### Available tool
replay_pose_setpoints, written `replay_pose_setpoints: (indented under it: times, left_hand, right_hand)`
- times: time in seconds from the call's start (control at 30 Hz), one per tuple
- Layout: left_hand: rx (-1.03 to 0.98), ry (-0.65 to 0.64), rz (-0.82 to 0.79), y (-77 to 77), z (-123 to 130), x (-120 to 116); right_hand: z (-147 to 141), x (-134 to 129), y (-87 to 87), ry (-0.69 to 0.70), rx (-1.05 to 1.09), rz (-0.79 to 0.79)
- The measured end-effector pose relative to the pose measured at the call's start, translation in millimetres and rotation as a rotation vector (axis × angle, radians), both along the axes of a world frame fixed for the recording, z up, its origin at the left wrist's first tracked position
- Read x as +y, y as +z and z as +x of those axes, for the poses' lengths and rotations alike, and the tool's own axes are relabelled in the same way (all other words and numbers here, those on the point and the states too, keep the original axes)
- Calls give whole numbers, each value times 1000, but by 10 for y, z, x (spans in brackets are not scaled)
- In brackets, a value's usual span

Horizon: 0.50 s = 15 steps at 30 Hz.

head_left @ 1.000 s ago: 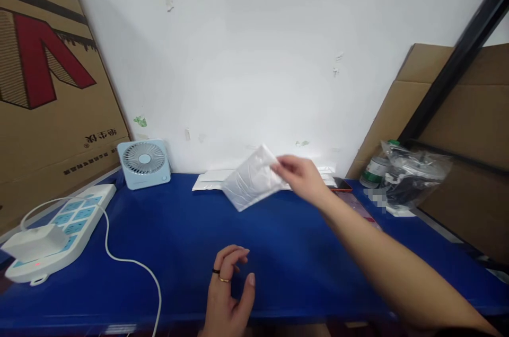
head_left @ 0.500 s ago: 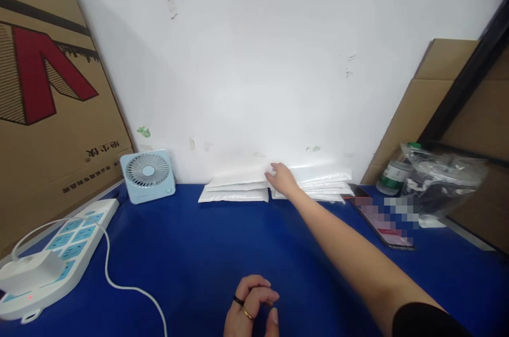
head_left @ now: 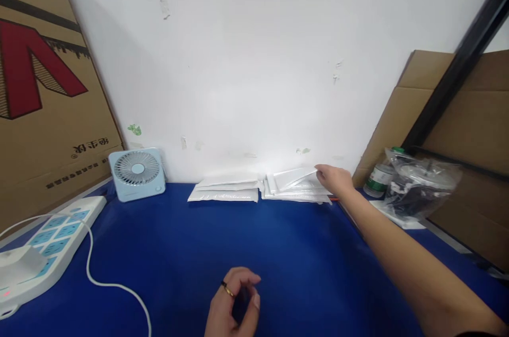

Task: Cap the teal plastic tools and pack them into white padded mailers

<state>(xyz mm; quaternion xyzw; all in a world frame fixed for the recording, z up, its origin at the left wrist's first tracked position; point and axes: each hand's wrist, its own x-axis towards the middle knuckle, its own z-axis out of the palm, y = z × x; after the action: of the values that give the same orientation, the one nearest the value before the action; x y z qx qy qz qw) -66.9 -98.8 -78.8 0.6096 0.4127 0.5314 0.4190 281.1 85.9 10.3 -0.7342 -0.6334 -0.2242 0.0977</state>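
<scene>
My right hand reaches to the back of the table, pinching the right corner of a white padded envelope. That envelope is slightly raised at its right end, on top of a stack of similar white envelopes against the wall. To the left lies a second stack of white envelopes. My left hand hovers low over the front of the blue table, holding nothing. Its fingers are curled, with a gap between thumb and fingertips; two rings show on one finger.
On the left are a light blue fan, a white power strip with a plug and cable, and a large cardboard box. Right, a green-capped bottle and a plastic-wrapped item stand near cardboard.
My right hand has moved right, from between the stacks to the right stack's far corner, and now grips the top envelope. My left hand has shifted slightly left; its thumb and fingers form a rounder curve.
</scene>
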Motion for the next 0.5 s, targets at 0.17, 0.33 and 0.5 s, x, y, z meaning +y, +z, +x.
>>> replay_pose_setpoints:
  times: [0.17,0.33,0.5]
  left_hand:
    - [-573,-265,-583,142,350,114]
    - [-901,-266,-663,264,799,269]
    - [-1033,217,-335,368,775,606]
  right_hand:
    - [-328,-523,-3,106,242,242]
    - [-819,-1027,-285,391,382,331]
    - [-945,-1189,-501,885,299,-85]
